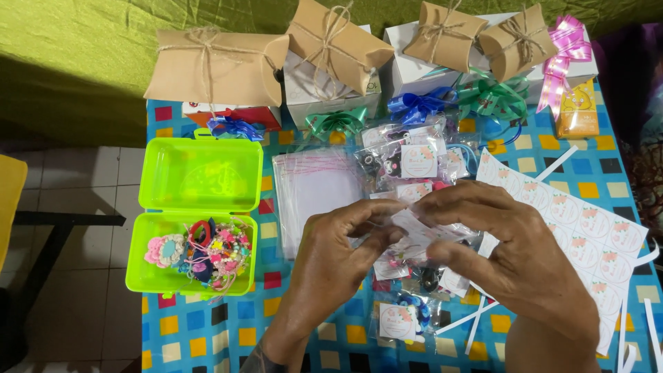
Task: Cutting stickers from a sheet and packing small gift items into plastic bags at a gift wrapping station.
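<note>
Both hands meet over the middle of the table on a small clear plastic packet [414, 231] with a white label. My left hand [331, 266] pinches its left end with thumb and fingers. My right hand [514, 259] grips the right end from above. Under and behind the hands lies a heap of similar filled packets [414, 162] with round stickers. One more packet [402, 319] lies nearer me.
An open lime-green plastic box [197, 176] at the left holds colourful beaded trinkets [207, 252]. A stack of empty clear bags [314, 183] lies beside it. A sheet of round stickers [587, 231] lies at the right. Brown pillow boxes [217, 65], white boxes and ribbon bows [418, 107] line the far edge.
</note>
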